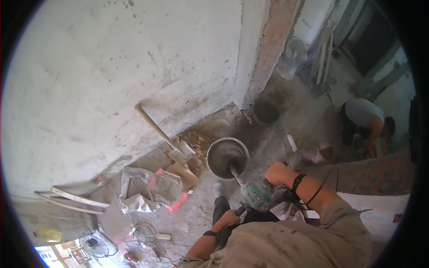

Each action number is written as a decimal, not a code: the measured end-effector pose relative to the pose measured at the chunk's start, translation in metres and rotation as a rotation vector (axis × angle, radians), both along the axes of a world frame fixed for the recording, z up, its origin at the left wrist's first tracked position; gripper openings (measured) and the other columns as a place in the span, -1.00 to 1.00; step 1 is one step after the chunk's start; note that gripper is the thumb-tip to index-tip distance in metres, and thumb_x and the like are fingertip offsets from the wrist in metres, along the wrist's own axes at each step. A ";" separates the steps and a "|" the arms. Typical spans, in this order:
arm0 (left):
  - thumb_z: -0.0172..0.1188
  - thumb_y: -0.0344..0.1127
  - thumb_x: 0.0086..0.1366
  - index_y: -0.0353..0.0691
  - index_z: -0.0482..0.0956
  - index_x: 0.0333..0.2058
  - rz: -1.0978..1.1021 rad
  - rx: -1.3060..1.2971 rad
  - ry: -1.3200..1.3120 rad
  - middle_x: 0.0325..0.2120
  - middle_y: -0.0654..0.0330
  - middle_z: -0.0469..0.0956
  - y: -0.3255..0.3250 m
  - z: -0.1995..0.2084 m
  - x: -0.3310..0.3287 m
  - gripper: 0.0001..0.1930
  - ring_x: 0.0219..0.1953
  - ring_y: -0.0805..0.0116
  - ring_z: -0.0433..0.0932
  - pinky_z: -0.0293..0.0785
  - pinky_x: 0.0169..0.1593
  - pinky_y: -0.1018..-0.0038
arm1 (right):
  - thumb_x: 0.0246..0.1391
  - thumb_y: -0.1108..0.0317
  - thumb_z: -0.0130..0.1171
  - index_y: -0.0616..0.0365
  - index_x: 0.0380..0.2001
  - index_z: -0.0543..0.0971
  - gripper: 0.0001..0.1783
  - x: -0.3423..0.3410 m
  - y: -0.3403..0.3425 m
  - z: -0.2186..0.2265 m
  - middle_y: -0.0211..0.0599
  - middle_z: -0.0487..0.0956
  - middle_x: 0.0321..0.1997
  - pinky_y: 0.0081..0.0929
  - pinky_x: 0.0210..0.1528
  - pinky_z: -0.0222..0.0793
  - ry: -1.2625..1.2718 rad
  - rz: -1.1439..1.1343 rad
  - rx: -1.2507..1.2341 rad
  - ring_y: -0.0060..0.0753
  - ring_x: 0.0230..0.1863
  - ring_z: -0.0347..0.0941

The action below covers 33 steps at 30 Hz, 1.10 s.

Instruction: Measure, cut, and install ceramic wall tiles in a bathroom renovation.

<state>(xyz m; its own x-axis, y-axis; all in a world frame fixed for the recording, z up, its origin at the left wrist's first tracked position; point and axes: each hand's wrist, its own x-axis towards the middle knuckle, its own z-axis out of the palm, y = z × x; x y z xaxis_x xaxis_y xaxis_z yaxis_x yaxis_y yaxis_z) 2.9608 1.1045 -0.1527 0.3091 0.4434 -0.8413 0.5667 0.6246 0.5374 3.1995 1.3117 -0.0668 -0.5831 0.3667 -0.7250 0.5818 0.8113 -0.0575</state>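
Observation:
A green power mixer (257,195) slants down in front of me, its shaft and lower end in a round bucket (246,149) of wet grey mortar (222,156). My left hand (230,218) is closed round a dark handle on the mixer's near left side. On its other side my right hand (278,174) is closed at the dark grip by the green body; its fingers are partly hidden. A shovel (154,123) with a wooden handle leans against the wall, its blade (182,152) down in brown debris left of the bucket.
Opened sacks (167,187) of grey powder lie left of my foot (218,188). A dark bucket (266,110) stands by the wall corner. At the right another person (364,118) bends down behind a low brick wall (380,172). A fan (94,243) and cables lie at the lower left.

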 end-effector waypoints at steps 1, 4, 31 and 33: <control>0.23 -0.24 -0.09 -0.35 0.63 -0.33 0.003 -0.001 0.007 -0.45 -0.05 0.63 0.004 -0.002 -0.003 -0.66 -0.39 0.08 0.64 0.50 -0.25 0.25 | -0.35 0.25 0.32 0.02 -0.50 0.69 -0.79 0.004 -0.003 -0.008 -0.25 0.67 -0.40 -0.19 -0.30 0.52 0.007 0.003 -0.001 -0.10 -0.31 0.62; 0.20 -0.29 -0.14 -0.26 0.66 -0.43 -0.376 -0.241 0.105 -0.49 0.01 0.65 0.015 -0.061 -0.021 -0.75 -0.39 0.06 0.64 0.52 -0.29 0.26 | -0.31 0.22 0.32 0.02 -0.45 0.68 -0.76 0.015 -0.035 -0.050 -0.23 0.67 -0.38 -0.14 -0.26 0.52 -0.003 -0.080 -0.051 -0.06 -0.29 0.61; 0.17 -0.24 0.00 -0.21 0.61 -0.24 -0.299 0.051 0.344 -0.35 -0.11 0.64 -0.023 -0.119 0.052 -0.68 -0.24 -0.06 0.63 0.51 -0.16 0.12 | -0.04 0.29 0.10 0.01 -0.42 0.62 -0.85 0.122 -0.103 -0.167 -0.28 0.66 -0.41 -0.19 -0.22 0.44 0.299 -0.434 0.093 -0.18 -0.33 0.62; 0.12 -0.28 0.04 -0.21 0.58 -0.15 -0.372 0.090 0.409 -0.27 -0.13 0.63 -0.017 -0.107 0.067 -0.64 -0.15 -0.09 0.61 0.50 -0.06 0.08 | -0.03 0.29 0.09 0.01 -0.41 0.62 -0.85 0.133 -0.104 -0.172 -0.28 0.66 -0.40 -0.19 -0.22 0.43 0.324 -0.428 0.103 -0.18 -0.32 0.62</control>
<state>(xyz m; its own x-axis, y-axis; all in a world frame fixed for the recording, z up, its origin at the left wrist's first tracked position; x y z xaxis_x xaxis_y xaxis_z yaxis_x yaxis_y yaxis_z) 3.0275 1.0870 -0.2597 0.1143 0.4428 -0.8893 0.9136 0.3047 0.2691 3.3329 1.2082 -0.2393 -0.5539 0.6797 -0.4809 0.8268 0.5170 -0.2215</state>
